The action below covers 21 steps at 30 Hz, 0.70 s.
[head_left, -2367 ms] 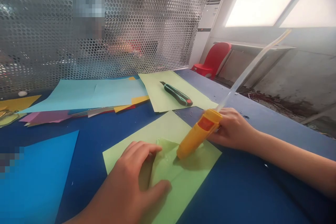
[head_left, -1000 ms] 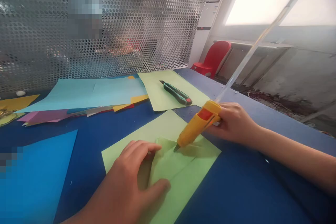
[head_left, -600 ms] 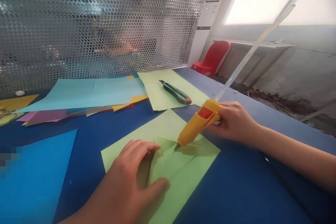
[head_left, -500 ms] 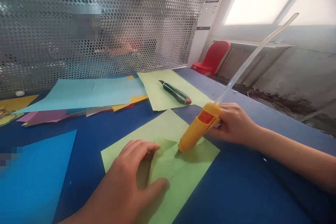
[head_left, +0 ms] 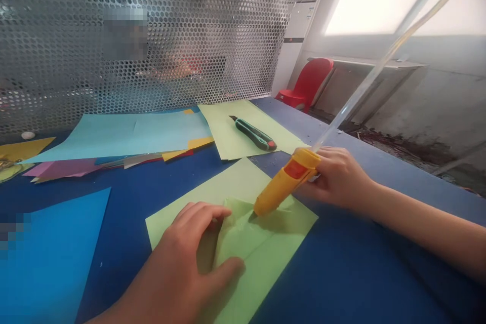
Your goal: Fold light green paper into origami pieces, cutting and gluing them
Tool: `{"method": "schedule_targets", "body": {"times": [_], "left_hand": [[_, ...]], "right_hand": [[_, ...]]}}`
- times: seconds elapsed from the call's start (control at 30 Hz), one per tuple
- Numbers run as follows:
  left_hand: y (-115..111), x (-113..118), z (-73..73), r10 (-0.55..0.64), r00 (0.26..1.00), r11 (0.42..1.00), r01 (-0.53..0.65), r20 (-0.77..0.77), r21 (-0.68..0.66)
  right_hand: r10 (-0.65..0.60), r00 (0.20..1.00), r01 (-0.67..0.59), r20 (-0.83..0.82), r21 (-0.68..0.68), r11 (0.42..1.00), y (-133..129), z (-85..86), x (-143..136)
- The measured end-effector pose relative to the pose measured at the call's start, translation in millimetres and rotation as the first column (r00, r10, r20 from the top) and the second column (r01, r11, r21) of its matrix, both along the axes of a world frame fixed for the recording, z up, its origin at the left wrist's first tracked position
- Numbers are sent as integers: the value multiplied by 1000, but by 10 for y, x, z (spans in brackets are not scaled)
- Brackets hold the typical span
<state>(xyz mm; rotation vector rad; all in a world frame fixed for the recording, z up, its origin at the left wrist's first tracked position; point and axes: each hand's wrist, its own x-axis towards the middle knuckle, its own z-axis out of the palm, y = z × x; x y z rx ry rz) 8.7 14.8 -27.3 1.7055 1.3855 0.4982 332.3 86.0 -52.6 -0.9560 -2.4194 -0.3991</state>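
Observation:
A sheet of light green paper with a folded, creased part lies before me on the blue table. My left hand holds this folded part at its left side, fingertips at the upper edge and thumb lower down on the paper. My right hand is wrapped round the handle of a yellow glue gun. Its nozzle points down and left, at or just above the creased paper; contact cannot be made out. A long clear glue stick sticks up from the gun's back end.
Behind the work, a green utility knife rests on another light green sheet. Coloured papers are stacked left of it, below a perforated metal screen. A blue sheet lies at left. A red chair stands beyond the table.
The glue gun's nozzle has shifted slightly left and up across the creased paper, and the glue stick's far end has swung up and right. My left hand has stayed in place.

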Motion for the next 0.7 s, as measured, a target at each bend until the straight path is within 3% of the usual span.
{"method": "schedule_targets", "body": {"times": [0.4,0.7], "left_hand": [[-6,-11,4,-12,1000,1000,12,-13,15],[1,-16,-23,-6,1000,999,6,3,43]], "right_hand": [[-2,1000,2,3,-24,1000,23,-83,49],[-21,999,23,31,-68,997,-35,39,-50]]}}
